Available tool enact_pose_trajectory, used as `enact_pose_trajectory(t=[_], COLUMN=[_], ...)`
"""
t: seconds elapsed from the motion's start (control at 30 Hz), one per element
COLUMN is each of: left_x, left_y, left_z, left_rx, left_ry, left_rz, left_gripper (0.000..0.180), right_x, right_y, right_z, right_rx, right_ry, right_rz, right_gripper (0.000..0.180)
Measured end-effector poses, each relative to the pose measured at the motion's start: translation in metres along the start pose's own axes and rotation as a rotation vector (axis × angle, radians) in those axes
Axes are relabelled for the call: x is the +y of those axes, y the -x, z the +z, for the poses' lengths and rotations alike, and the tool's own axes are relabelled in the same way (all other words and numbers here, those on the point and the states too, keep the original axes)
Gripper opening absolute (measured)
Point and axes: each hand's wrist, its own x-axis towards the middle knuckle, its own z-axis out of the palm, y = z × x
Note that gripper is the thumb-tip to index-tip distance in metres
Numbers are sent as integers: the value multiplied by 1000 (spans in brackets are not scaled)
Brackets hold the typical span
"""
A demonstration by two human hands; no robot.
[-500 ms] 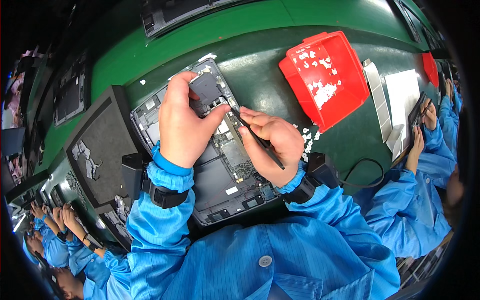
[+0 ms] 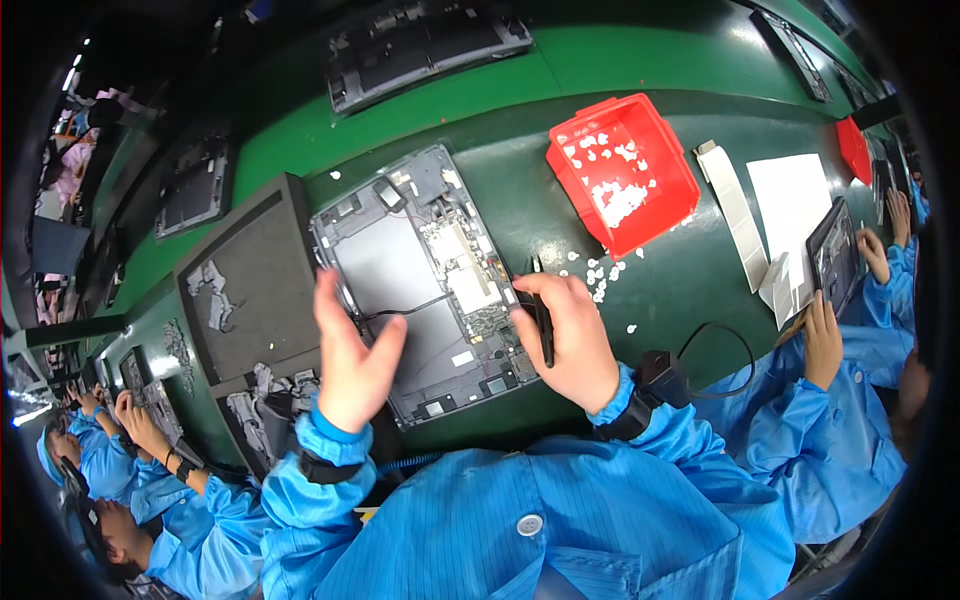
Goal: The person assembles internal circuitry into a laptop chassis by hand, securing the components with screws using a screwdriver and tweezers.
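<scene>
An opened laptop base (image 2: pixel 400 255) lies on the dark green bench in front of me, its circuit board (image 2: pixel 465 270) and flat grey interior exposed. A thin black cable (image 2: pixel 408 308) crosses its middle. My left hand (image 2: pixel 352 365) is at the base's left edge, thumb and fingers apart, with nothing in it. My right hand (image 2: pixel 572 345) is closed around slim black tweezers (image 2: pixel 544 320), its fingertips by the right edge of the base. The tweezers lie along the hand, pointing away from the board.
Right of the laptop base stands a red bin (image 2: pixel 672 195) holding small white pieces, with several more scattered on the bench (image 2: pixel 600 280). A dark foam-lined tray (image 2: pixel 255 310) is on the left. Another laptop shell (image 2: pixel 430 55) lies beyond. Co-workers sit on both sides.
Both hands have drawn back from the board toward me, the left opening beside the base. More of the board and the black cable now show. The view has shifted slightly.
</scene>
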Motion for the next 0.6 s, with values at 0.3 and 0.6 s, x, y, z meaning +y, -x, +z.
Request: enact_pose_trajectory(t=[0.3, 0.6], left_x=[-1, 63], left_y=[-11, -116], left_z=[-9, -9], left_rx=[85, 99], left_ry=[786, 1039], left_rz=[-557, -52], left_gripper=[43, 39], right_x=[-1, -41], right_y=[16, -99], right_z=[-7, -17], right_rx=[-55, 580], right_ry=[-833, -1350], right_rz=[242, 93], right_gripper=[38, 59])
